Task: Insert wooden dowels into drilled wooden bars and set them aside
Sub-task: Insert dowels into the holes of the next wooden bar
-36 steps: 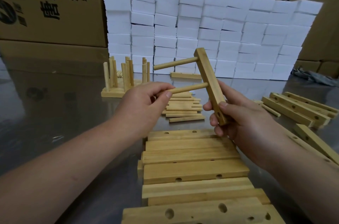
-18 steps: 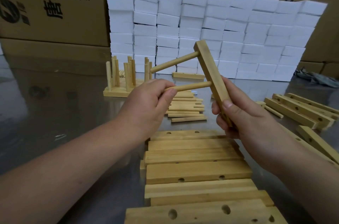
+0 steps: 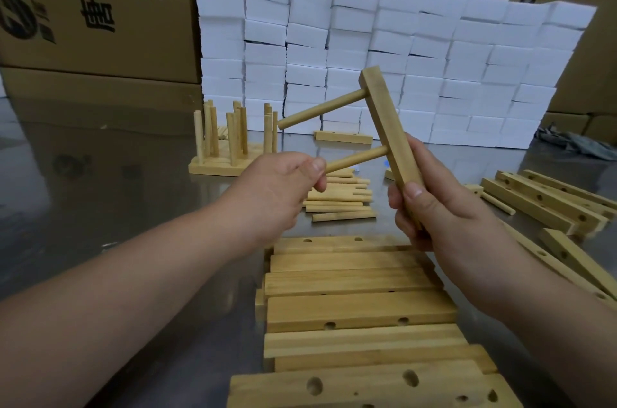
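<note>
Head view, findings from left to right. Cardboard cartons [image 3: 83, 6] with printed lettering line the rear, and the steel bench [image 3: 100, 207] in front of them is smooth and reflective. Finished bars [image 3: 220, 167] lie flat at the far left of the work area with their dowels pointing up, which looks like a stable way to park them clear of the hands.

The left hand [image 3: 277, 193] pinches the free end of the lower dowel [image 3: 354, 158] between thumb and curled fingers, in line with the peg's axis. I judge this to be the grip for pushing or twisting it home. The upper dowel [image 3: 320, 108] is already seated and juts leftward, roughly parallel. Loose dowels [image 3: 340, 198], plain round pegs of pale wood, lie bundled on the bench just below, within easy reach.

The bar [image 3: 387, 127] is square-edged, smooth, light timber. It is held in the air above the bench, with its top leaning left. The right hand [image 3: 430, 217] wraps around its lower end, thumb on the near face, apparently to brace it against the push.

A stack of drilled bars [image 3: 360, 310] lies flat nearest the camera, with round holes showing. White foam-like blocks [image 3: 467, 50] form a wall behind. More bars [image 3: 541, 198] lie at the right with their holes facing up.
</note>
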{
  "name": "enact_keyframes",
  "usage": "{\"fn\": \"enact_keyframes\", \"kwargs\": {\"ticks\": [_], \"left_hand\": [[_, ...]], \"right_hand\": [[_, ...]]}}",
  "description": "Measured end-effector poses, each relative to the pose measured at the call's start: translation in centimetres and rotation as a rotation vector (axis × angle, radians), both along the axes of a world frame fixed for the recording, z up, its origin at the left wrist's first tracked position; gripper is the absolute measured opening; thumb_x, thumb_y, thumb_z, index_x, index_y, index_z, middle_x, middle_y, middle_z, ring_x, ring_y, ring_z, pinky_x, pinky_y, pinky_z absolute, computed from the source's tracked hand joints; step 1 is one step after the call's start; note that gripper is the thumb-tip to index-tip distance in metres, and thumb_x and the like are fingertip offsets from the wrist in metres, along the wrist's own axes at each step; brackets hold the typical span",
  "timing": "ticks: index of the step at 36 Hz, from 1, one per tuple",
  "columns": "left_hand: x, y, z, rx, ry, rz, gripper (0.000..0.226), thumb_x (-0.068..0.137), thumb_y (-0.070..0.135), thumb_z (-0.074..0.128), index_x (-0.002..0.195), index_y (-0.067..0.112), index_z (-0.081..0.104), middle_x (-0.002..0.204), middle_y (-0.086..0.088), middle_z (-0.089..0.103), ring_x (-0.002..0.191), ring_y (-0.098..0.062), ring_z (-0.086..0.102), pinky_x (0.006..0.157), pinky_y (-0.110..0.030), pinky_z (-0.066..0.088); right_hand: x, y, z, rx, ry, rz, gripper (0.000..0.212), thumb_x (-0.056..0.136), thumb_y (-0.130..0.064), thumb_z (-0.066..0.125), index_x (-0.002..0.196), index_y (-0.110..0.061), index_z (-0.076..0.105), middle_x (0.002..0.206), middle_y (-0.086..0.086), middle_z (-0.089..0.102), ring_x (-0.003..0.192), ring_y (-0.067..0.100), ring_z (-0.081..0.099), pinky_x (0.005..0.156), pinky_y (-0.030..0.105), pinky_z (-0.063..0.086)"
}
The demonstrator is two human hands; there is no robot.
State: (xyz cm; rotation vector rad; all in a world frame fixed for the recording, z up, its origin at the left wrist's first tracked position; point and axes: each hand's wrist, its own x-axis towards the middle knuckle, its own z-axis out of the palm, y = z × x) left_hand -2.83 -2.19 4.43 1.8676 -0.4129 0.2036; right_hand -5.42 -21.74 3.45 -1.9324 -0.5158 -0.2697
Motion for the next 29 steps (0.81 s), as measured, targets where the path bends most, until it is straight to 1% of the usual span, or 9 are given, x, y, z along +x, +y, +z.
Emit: {"fn": "enact_keyframes", "kwargs": {"ticks": [5,9,11,15,17,19,22,25,29], "left_hand": [[-0.3,-0.2,0.2,-0.064,0.055,-0.044,0.034,0.096,0.029,0.039,0.07,0.015,0.056,0.048,0.004,0.029,0.046,-0.014,0.024,0.049,-0.031,0.023],[0.2,-0.2,-0.2,-0.044,-0.013,-0.011,0.035,0.095,0.039,0.036,0.083,0.023,0.065,0.052,0.006,0.037,0.046,-0.008,0.037,0.046,-0.024,0.038],[0.6,0.1,-0.5,-0.069,0.011,0.007,0.039,0.096,0.043,0.028,0.097,0.028,0.064,0.057,0.009,0.052,0.05,-0.004,0.048,0.053,-0.019,0.046],[2.3,0.8,-1.8,0.151,0.064,0.029,0.042,0.099,0.042,0.02,0.112,0.032,0.058,0.104,0.01,0.063,0.096,-0.001,0.056,0.087,-0.021,0.039],[2.9,1.3,-2.8,0.367,0.181,-0.028,0.043,0.098,0.046,0.024,0.123,0.029,0.055,0.132,0.011,0.05,0.122,-0.005,0.041,0.106,-0.031,0.026],[3.3,1.6,-3.3,0.49,0.223,-0.071,0.056,0.09,0.062,0.021,0.131,0.036,0.047,0.144,0.011,0.035,0.132,-0.009,0.026,0.112,-0.035,0.012],[2.8,1.7,-3.1,0.479,0.25,-0.134,0.072,0.07,0.077,0.001,0.118,0.056,0.051,0.147,0.02,0.029,0.136,-0.007,0.019,0.108,-0.034,0.005],[2.8,1.5,-3.1,0.528,0.243,-0.14,0.081,0.068,0.074,-0.001,0.121,0.048,0.054,0.146,0.022,0.031,0.137,-0.008,0.022,0.1,-0.027,0.008],[2.6,1.7,-2.8,0.582,0.203,-0.056,0.085,0.066,0.075,0.001,0.114,0.04,0.062,0.14,0.013,0.044,0.13,-0.012,0.036,0.105,-0.03,0.018]], "right_hand": [[0.0,-0.1,0.0,-0.05,-0.034,-0.029,0.05,0.097,-0.027,0.034,0.142,-0.047,0.025,0.085,-0.013,0.057,0.067,0.002,0.049,0.069,0.024,0.04],[0.2,0.3,-0.4,-0.012,-0.107,-0.113,0.048,0.095,-0.032,0.035,0.135,-0.056,0.022,0.09,-0.016,0.061,0.075,0.001,0.054,0.07,0.022,0.039],[0.5,0.5,-0.9,0.045,-0.101,-0.189,0.051,0.097,-0.028,0.036,0.136,-0.054,0.015,0.088,-0.019,0.062,0.074,-0.002,0.055,0.069,0.024,0.039],[1.7,-0.4,-0.8,0.243,-0.09,-0.376,0.048,0.101,-0.023,0.035,0.145,-0.035,0.024,0.074,-0.024,0.063,0.065,-0.007,0.055,0.067,0.024,0.039],[2.1,-1.0,-0.6,0.328,-0.068,-0.428,0.044,0.101,-0.022,0.034,0.144,-0.031,0.03,0.069,-0.023,0.063,0.061,-0.007,0.055,0.063,0.023,0.04],[2.3,-1.0,-0.5,0.365,-0.048,-0.443,0.043,0.101,-0.022,0.034,0.143,-0.029,0.033,0.068,-0.022,0.063,0.059,-0.007,0.055,0.061,0.023,0.041],[2.3,-0.6,-0.8,0.359,-0.03,-0.436,0.042,0.101,-0.022,0.036,0.142,-0.03,0.035,0.068,-0.022,0.064,0.06,-0.006,0.056,0.062,0.024,0.04],[2.3,-0.4,-1.0,0.356,-0.022,-0.438,0.042,0.1,-0.021,0.037,0.142,-0.03,0.035,0.069,-0.022,0.064,0.063,-0.004,0.057,0.065,0.025,0.041],[2.5,-0.6,-0.9,0.432,-0.001,-0.458,0.041,0.1,-0.021,0.037,0.14,-0.029,0.038,0.064,-0.019,0.063,0.059,-0.004,0.056,0.061,0.023,0.041]]}}
